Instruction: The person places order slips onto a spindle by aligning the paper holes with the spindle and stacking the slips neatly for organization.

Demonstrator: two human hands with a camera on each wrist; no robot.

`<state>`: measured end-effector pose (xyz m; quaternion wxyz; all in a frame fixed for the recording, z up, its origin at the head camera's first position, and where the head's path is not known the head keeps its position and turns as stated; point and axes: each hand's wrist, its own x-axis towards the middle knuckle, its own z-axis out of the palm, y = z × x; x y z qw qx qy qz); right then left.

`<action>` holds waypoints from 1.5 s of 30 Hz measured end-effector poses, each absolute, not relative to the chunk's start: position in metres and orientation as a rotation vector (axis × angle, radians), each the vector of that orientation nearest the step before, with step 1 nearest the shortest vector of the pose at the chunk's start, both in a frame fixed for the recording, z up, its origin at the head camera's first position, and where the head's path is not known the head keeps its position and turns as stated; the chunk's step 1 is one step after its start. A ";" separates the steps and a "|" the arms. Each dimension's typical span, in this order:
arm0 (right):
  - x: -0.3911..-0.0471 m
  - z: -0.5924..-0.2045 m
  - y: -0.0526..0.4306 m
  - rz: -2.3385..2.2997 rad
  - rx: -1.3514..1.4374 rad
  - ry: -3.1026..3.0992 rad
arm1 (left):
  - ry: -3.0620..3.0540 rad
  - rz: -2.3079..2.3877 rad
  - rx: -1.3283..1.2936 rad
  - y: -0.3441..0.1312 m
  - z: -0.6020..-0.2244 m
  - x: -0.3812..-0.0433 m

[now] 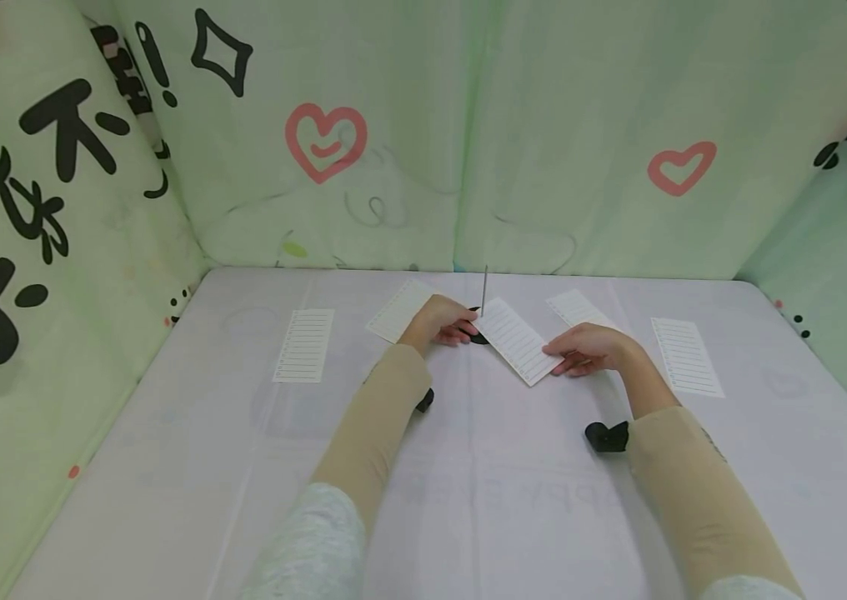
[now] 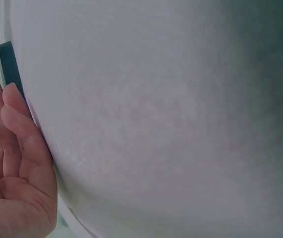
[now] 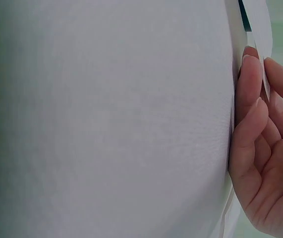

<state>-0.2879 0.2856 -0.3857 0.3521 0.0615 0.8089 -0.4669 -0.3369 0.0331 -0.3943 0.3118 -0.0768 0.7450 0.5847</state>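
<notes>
In the head view a white slip of paper [image 1: 519, 340] printed with ruled lines is held tilted between both hands. My left hand [image 1: 448, 320] pinches its upper left corner between thumb and fingertips. At the lower right corner my right hand [image 1: 590, 348] grips the slip, thumb on one side and fingers on the other, as the right wrist view also shows with the slip's edge [image 3: 266, 82]. Right by the left fingertips stands a thin metal spike [image 1: 485, 287] on a dark base [image 1: 479, 338], which is partly hidden by the hand and slip.
More lined slips lie on the white tablecloth [image 1: 513, 517]: one at far left [image 1: 304, 346], one behind the left hand [image 1: 403, 308], one behind the right hand [image 1: 579, 307] and one at right [image 1: 687, 357]. Green printed curtains [image 1: 408, 150] enclose the table's back and sides.
</notes>
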 end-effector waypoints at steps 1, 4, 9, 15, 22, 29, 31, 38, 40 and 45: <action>-0.288 -0.386 0.285 -1.200 0.158 2.099 | 1.969 1.543 -0.198 0.033 -0.395 -0.337; -0.287 -0.386 0.285 -1.183 0.151 2.112 | 1.970 1.544 -0.180 0.032 -0.396 -0.337; -0.288 -0.387 0.285 -1.174 0.146 2.121 | 1.983 1.529 -0.149 0.032 -0.398 -0.338; -0.288 -0.388 0.285 -1.148 0.134 2.142 | 1.998 1.529 -0.147 0.032 -0.400 -0.339; -0.287 -0.388 0.283 -1.128 0.117 2.158 | 2.006 1.532 -0.131 0.031 -0.398 -0.337; -0.286 -0.372 0.283 -0.955 -0.035 2.281 | 2.019 1.533 -0.114 0.031 -0.395 -0.334; -0.287 -0.366 0.284 -0.878 -0.119 2.408 | 2.027 1.535 -0.115 0.031 -0.395 -0.334; -0.298 -0.362 0.293 -0.566 -0.334 2.861 | 2.045 1.537 -0.134 0.031 -0.397 -0.334; -0.303 -0.365 0.297 -0.467 -0.364 2.903 | 2.049 1.526 -0.145 0.033 -0.401 -0.338; -0.314 -0.371 0.304 -0.286 -0.319 2.914 | 2.062 1.521 -0.149 0.034 -0.401 -0.338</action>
